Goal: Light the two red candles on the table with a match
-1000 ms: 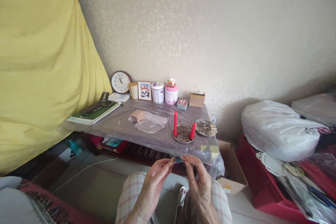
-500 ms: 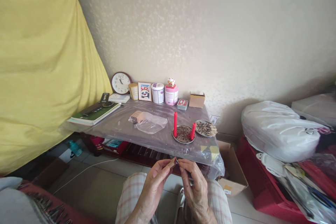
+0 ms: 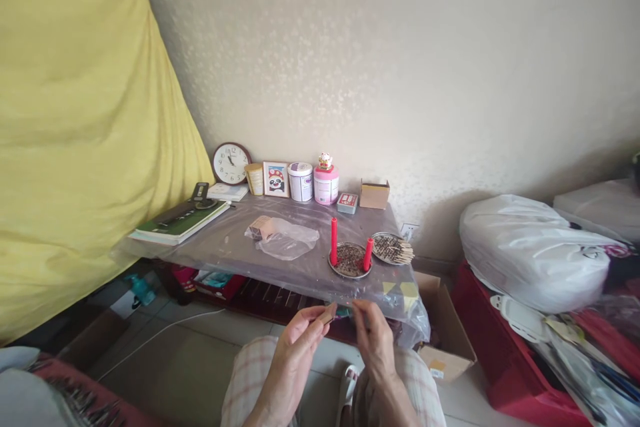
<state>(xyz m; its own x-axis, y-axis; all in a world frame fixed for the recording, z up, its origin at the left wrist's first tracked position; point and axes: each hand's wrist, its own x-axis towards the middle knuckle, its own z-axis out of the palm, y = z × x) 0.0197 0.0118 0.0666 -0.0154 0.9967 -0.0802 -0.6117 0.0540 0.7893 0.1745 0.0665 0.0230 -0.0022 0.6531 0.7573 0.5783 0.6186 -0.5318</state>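
Above my knees, my left hand [image 3: 299, 345] pinches a small brown matchbox [image 3: 328, 314] between thumb and fingers. My right hand [image 3: 373, 335] is just to the right, apart from the box, with its fingers drawn together. Whatever sits between those fingertips is too small and blurred to make out. Beyond my hands, two red candles, a taller one [image 3: 334, 240] and a shorter one [image 3: 369, 253], stand upright in a round metal plate [image 3: 351, 276] of dark bits. A second plate [image 3: 376, 255] next to it carries many matchsticks [image 3: 401, 252].
On the plastic-covered table [image 3: 210, 240] lie a clear bag [image 3: 295, 240] with a small box [image 3: 261, 227], and a green book [image 3: 183, 220]. A clock [image 3: 232, 163], cans and an open carton [image 3: 375, 195] line the wall. A red bin [image 3: 505, 360] stands right.
My right hand has parted from the matchbox and shifted right, its fingers now more curled. The left hand keeps the box in nearly the same spot.
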